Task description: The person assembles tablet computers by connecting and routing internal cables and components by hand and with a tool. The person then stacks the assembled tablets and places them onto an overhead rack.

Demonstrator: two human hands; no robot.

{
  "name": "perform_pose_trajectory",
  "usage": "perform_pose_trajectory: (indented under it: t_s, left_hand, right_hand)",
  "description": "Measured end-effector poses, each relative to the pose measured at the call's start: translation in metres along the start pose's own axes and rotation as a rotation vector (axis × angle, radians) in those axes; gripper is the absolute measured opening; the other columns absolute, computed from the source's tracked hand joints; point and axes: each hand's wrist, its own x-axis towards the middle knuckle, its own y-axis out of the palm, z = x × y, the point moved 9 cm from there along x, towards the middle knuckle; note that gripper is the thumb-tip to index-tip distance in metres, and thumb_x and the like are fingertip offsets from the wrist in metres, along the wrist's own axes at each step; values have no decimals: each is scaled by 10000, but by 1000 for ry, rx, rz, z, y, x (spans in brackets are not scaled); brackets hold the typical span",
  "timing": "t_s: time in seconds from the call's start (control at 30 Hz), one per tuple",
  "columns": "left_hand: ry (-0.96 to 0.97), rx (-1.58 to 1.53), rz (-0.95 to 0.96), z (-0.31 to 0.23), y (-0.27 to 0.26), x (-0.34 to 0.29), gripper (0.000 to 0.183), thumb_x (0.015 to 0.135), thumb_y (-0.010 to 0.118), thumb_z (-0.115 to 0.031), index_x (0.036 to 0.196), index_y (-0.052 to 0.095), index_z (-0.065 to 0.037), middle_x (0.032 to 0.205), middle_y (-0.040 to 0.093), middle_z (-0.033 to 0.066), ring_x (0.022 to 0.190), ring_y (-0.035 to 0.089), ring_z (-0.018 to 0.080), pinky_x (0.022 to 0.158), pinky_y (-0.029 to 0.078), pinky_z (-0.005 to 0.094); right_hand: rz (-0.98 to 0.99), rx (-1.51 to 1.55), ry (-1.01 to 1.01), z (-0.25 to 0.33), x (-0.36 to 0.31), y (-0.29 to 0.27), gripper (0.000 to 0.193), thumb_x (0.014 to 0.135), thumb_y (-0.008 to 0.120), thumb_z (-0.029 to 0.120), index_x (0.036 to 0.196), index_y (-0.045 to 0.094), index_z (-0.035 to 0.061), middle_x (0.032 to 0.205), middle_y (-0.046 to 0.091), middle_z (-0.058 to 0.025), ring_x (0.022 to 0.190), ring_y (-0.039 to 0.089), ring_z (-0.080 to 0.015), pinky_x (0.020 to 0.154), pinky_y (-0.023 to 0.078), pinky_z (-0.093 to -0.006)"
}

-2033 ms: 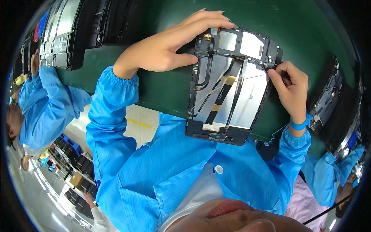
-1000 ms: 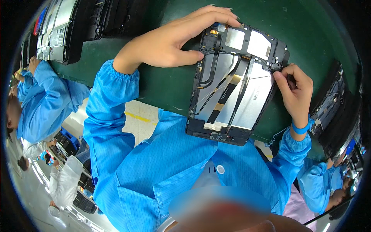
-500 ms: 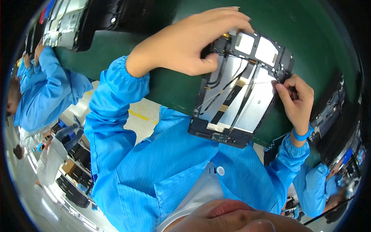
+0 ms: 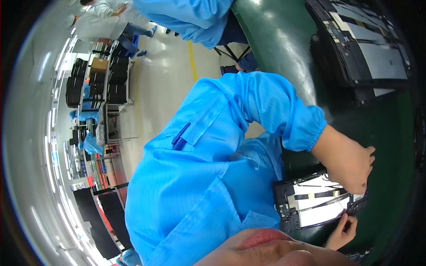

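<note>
At the lower right lies a flat electronic device (image 4: 319,214) with a black frame, bright silver plates and dark ribbon cables across it. My left hand (image 4: 345,160) is bent over its far end, fingers curled around the edge, hiding that corner and part of the plates. Against the side edge nearest the picture's bottom, my right hand (image 4: 344,232) has thumb and finger pinched together. A thin line runs to those fingertips, but what they grip is too small to make out. Blue sleeves cover my arms; my right forearm is mostly out of view.
Similar black-framed devices (image 4: 381,60) are stacked at the upper right of the green table (image 4: 284,57). A co-worker in blue (image 4: 191,17) sits beside the table at the top. Shelf carts (image 4: 106,84) with dark panels stand across the floor at the left.
The view has swung to the left, so the device and both hands now appear at the lower right. Both hands are still at the device's far end and side edge.
</note>
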Motion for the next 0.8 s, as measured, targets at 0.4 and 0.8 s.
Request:
perform_pose_trajectory:
  t_s: [0.4,0.8]
  left_hand:
    - [-6,-429,15,25,-8,11,310,736,758,-144,1001,625,-53,974,706,146,957,692,348,836,511,477]
    - [-193,-762,-121,69,12,-13,517,759,663,-95,1268,635,-13,1170,693,194,1055,659,397,957,535,442]
  right_hand:
    - [-126,-106,-43,12,1,-13,205,946,698,34,805,560,-19,718,537,-25,651,434,-95,554,333,-271]
    - [-119,-31,6,17,9,-13,204,846,784,3,782,591,-9,680,519,-34,583,429,-65,507,302,-235]
